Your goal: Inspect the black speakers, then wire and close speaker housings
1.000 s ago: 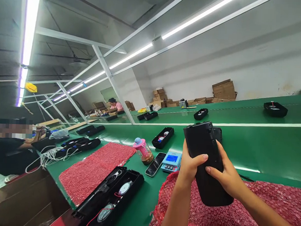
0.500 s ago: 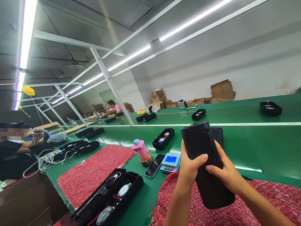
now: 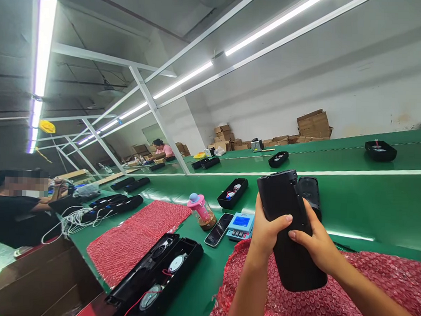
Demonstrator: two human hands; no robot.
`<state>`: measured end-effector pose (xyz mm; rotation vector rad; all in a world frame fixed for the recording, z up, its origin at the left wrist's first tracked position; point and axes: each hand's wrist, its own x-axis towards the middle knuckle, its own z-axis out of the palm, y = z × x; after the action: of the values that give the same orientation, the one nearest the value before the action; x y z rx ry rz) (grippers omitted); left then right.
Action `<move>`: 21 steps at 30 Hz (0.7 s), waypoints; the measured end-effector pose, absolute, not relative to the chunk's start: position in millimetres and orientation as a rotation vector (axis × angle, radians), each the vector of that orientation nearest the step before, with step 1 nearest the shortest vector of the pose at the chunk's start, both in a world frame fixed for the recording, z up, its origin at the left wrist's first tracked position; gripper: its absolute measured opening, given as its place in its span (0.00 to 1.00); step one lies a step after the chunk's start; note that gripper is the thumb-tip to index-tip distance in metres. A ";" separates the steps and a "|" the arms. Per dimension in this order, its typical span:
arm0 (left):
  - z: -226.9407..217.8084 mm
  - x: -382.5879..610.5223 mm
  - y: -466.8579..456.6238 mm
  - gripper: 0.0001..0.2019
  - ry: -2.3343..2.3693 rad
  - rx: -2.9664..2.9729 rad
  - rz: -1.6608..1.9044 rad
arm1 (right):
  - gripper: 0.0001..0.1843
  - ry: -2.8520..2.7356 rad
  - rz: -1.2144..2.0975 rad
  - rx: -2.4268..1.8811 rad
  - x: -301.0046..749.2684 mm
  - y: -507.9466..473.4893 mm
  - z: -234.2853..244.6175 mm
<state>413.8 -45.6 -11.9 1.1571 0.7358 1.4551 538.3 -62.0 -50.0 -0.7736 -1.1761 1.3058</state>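
Observation:
Between my two hands is a black speaker housing (image 3: 290, 257), tilted, its plain side toward me. My left hand (image 3: 268, 229) grips its left edge, thumb flat on the surface. From the other side my right hand (image 3: 314, 235) wraps round the right edge, thumb pressed on the face. Fingers behind the housing are hidden. Red bubble wrap (image 3: 375, 283) lies beneath it on the green bench. Just behind my right hand rests another black casing with a grille (image 3: 309, 191). An opened speaker housing (image 3: 158, 280) with round drivers and red wires lies to the left.
A blue tester with a screen (image 3: 241, 226), a phone (image 3: 219, 229) and a pink-lidded drink bottle (image 3: 202, 212) stand near my left hand. Another bubble wrap sheet (image 3: 138, 238) covers the bench further left. A co-worker in black (image 3: 18, 216) sits at far left by white cables (image 3: 80, 220).
My hands keep the same two-sided hold, and the housing has barely moved. The surroundings shift slightly to the right in view, showing more of the grille casing behind it.

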 end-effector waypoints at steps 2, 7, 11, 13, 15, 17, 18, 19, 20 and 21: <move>-11.3 414.2 -45.1 0.37 0.753 1.145 1.453 | 0.51 -1.162 1.327 -0.787 537.4 -61.7 -49.7; -11.3 413.3 -44.8 0.38 0.747 1.168 1.471 | 0.51 -1.220 1.301 -0.774 541.5 -62.1 -47.9; -10.7 408.2 -45.6 0.41 0.717 1.165 1.451 | 0.60 -1.344 1.393 -0.737 547.3 -63.9 -46.2; -10.6 405.1 -45.0 0.40 0.683 1.158 1.427 | 0.62 -1.351 1.413 -0.730 545.9 -64.3 -46.4; -11.1 402.8 -43.2 0.36 0.666 1.158 1.424 | 0.60 -1.322 1.382 -0.711 541.0 -63.0 -48.1; -12.1 401.7 -40.2 0.32 0.672 1.157 1.419 | 0.56 -1.274 1.376 -0.676 534.7 -60.2 -51.9; -12.7 401.6 -38.3 0.31 0.681 1.154 1.410 | 0.54 -1.246 1.382 -0.656 531.7 -58.4 -54.5; -13.4 401.6 -36.4 0.30 0.692 1.150 1.400 | 0.52 -1.221 1.379 -0.638 529.2 -56.5 -57.5; -14.1 401.8 -34.6 0.30 0.701 1.149 1.395 | 0.50 -1.201 1.369 -0.625 527.2 -54.6 -60.7; -14.8 401.9 -33.0 0.30 0.711 1.151 1.397 | 0.48 -1.187 1.354 -0.615 525.9 -52.8 -63.9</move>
<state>401.9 -33.0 -14.8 1.1511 0.7114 1.3973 525.9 -52.8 -63.9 -0.6145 -1.1866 1.3539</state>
